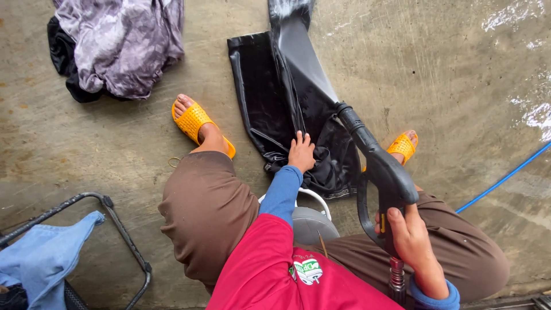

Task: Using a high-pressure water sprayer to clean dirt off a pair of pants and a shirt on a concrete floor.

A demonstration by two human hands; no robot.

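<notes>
So we're squatting over a wet black garment (287, 97) spread on the concrete. Our left hand (301, 152) lies flat on its near end, fingers (299, 139) loose and spread, pressing rather than gripping. From those fingertips the cloth runs straight away from us, long axis pointing up toward the far floor. Our right hand (410, 238) is clenched round the spray gun (381, 172) handle, and the barrel angles forward and left, so the nozzle end sits just right of the left fingers, over the cloth. Left hand's the nearer one; the right touches only the gun.
</notes>
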